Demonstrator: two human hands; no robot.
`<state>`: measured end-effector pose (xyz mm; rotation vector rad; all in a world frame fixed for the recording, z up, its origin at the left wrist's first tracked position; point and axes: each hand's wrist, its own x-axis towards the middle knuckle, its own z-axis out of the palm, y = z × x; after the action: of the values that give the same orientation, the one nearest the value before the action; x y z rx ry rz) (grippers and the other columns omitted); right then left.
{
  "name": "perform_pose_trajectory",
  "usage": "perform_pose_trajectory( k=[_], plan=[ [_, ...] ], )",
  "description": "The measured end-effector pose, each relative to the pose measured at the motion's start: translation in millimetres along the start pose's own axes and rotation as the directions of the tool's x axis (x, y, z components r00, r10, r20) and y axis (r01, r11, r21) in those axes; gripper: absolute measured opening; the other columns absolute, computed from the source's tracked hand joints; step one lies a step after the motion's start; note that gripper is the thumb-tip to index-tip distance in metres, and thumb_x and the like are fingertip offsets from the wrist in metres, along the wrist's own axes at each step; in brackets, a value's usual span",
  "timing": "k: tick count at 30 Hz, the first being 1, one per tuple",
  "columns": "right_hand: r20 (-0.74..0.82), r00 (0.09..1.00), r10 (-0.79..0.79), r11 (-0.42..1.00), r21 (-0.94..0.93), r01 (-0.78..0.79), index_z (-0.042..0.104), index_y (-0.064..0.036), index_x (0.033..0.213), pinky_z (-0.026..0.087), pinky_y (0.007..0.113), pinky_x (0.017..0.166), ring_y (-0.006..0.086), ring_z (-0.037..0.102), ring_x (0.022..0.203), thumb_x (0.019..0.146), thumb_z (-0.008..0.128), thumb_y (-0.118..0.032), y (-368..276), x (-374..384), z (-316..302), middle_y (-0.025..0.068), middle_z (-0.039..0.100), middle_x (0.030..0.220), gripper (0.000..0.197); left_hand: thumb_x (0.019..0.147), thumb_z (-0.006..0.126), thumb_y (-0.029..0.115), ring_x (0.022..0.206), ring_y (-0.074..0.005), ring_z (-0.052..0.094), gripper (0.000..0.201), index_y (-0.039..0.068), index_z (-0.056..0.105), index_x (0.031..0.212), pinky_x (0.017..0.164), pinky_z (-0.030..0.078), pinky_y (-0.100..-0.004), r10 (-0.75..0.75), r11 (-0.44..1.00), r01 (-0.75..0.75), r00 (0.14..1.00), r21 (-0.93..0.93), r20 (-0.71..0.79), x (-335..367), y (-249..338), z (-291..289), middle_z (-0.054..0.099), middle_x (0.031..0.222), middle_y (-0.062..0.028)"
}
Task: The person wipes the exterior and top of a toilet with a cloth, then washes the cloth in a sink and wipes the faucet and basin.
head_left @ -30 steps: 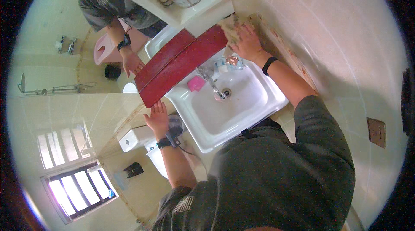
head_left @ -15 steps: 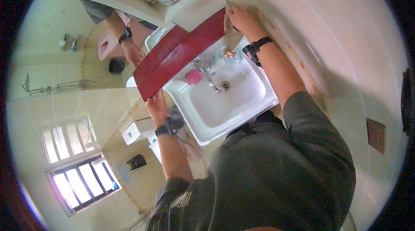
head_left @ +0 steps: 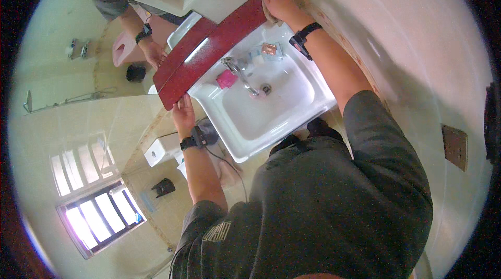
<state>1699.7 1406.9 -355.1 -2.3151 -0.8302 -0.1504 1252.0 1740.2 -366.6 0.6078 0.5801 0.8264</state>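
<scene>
A long dark red shelf (head_left: 229, 31) runs above the back of a white washbasin (head_left: 271, 117), its reflection joined to it in the mirror. At its left end, my left hand (head_left: 183, 114) has its fingertips on the lower edge, the fingers partly hidden by the shelf. My right hand (head_left: 280, 5) is closed on a beige cloth (head_left: 270, 14), pressed against the shelf's right end. Beneath the shelf stand a chrome tap (head_left: 241, 77), a pink item (head_left: 226, 79) on the basin's left rim, and a small clear-and-blue packet (head_left: 273, 50) on the right.
A mirror (head_left: 68, 91) covers the wall at the left, reflecting my arm. A white toilet cistern (head_left: 159, 151) stands left of the basin. The tiled wall (head_left: 407, 65) with a socket plate (head_left: 454, 147) rises close on my right. A barred window (head_left: 104, 219) is at lower left.
The shelf, basin and both hands sit slightly higher and further left in the picture. A bright glare now shows on the shelf. Both hands stay at its ends.
</scene>
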Motion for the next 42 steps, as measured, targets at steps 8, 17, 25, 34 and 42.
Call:
perform_pose_trajectory(
  k=[8,17,25,34,42],
  plan=[
    [0.478,0.874,0.092,0.946,0.232,-0.226,0.07,0.0,0.103,0.055,0.053,0.075,0.0444,0.07,0.077,0.097,0.059,-0.029,-15,-188,-73,0.0238,0.073,0.086,0.032,0.106,0.047,0.046,0.105,-0.0283,0.072,0.053,0.009,0.054,0.143,0.087,0.058,-0.0435,-0.475,0.397,0.359,0.868,0.845,-0.145,-110,-53,12,0.07,0.125,-0.0155],
    [0.708,0.665,0.238,0.657,0.386,-0.647,0.068,-0.0076,0.122,0.059,0.039,0.063,0.0255,0.073,0.07,0.104,0.056,-0.03,-13,-311,-113,0.0134,0.075,0.093,0.031,0.107,0.052,0.03,0.121,-0.0317,0.062,0.046,0.003,0.048,0.145,0.103,0.052,-0.0452,-0.687,0.7,0.48,0.657,0.529,0.312,-79,-320,34,0.06,0.135,-0.0179],
    [0.732,0.272,0.624,0.467,-0.07,-0.882,0.064,-0.01,0.124,0.05,0.034,0.049,0.0167,0.061,0.057,0.106,0.058,-0.035,-25,-324,-157,0.0053,0.067,0.078,0.032,0.102,0.057,0.042,0.124,-0.0267,0.058,0.049,0.008,0.052,0.137,0.102,0.048,-0.0413,-0.395,0.892,0.453,0.798,0.019,-0.455,-7,-414,70,0.054,0.141,-0.0087],
    [0.607,0.659,0.444,0.749,0.153,-0.645,0.07,-0.0005,0.107,0.051,0.045,0.068,0.0279,0.068,0.074,0.103,0.061,-0.03,28,-372,-124,0.0184,0.071,0.082,0.031,0.098,0.057,0.018,0.117,-0.0278,0.061,0.027,0.009,0.052,0.123,0.091,0.058,-0.0464,-0.418,0.908,0.41,0.863,-0.089,-0.285,10,-436,60,0.06,0.124,-0.0103],
    [0.676,0.59,0.442,0.752,0.079,-0.654,0.07,-0.0031,0.116,0.055,0.043,0.075,0.0326,0.071,0.081,0.103,0.061,-0.027,12,-345,-122,0.0196,0.073,0.093,0.029,0.097,0.055,0.006,0.108,-0.0312,0.065,0.032,0.006,0.042,0.126,0.082,0.065,-0.0475,-0.278,0.96,0.274,0.937,-0.048,-0.213,29,-449,27,0.057,0.124,-0.0176]
  ],
)
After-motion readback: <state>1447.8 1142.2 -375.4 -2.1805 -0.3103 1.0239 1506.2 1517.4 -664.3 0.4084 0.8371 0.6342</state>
